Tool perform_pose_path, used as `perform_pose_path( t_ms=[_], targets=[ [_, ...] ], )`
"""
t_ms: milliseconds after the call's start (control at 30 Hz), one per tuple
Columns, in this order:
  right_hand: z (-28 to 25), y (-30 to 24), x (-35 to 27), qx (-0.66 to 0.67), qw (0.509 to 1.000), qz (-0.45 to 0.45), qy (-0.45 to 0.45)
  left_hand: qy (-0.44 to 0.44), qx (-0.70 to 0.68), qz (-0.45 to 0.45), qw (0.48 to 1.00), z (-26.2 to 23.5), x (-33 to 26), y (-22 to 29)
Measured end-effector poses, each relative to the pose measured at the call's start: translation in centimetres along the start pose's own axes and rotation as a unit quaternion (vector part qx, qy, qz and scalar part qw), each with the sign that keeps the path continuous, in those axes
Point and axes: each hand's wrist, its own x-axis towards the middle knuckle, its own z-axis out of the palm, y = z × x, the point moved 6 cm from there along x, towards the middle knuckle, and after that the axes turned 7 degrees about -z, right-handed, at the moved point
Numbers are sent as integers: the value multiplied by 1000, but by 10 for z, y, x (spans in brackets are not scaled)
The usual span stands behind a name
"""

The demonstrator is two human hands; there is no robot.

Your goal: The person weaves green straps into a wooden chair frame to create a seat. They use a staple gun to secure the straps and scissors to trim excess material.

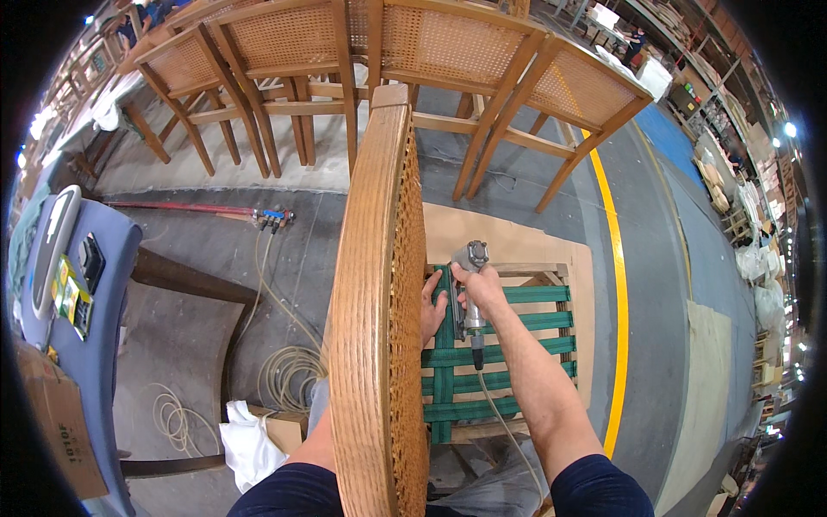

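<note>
My right hand (482,291) is closed round a grey pneumatic stapler (473,312), its nose low over the green webbing. The left hand (432,307) grips a green webbing strap (444,379) at the far end of a wooden chair's seat frame, its thumb and a finger on the strap; the chair back hides part of this hand. Several green cross straps (536,322) span the frame, woven with that strap. The chair's wooden back post (372,293) and cane panel (411,345) rise close in front of me, left of the seat.
Wooden cane-back chairs (457,43) stand in a row ahead. Left, a blue padded chair (95,293) carries small items. An air hose (293,379) lies coiled on the floor near a red pipe (189,207). Cardboard (579,276) lies under the seat; a yellow line (617,284) runs right.
</note>
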Motion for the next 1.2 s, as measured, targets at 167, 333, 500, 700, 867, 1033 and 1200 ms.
perform_pose_path(
  t_ms=[167,333,500,700,867,1033,1200],
  targets=[
    [2,1,1,3,1000,1,-15,43,43,43,997,0,1,0],
    [-1,4,2,-12,1000,-9,-2,98,26,115,988,15,2,-1],
    [20,-7,-2,4,999,-17,-51,175,-30,187,966,6,7,-22],
    [7,2,2,-35,999,-4,-34,97,-58,135,984,26,5,-20],
    [18,-1,-3,-25,999,-6,-45,112,-126,154,974,19,11,-31],
    [20,-4,-2,-42,999,-23,-17,99,-148,82,981,12,12,-36],
    [7,8,-5,-47,999,-12,-3,96,-84,79,989,4,-1,-28]
  ],
)
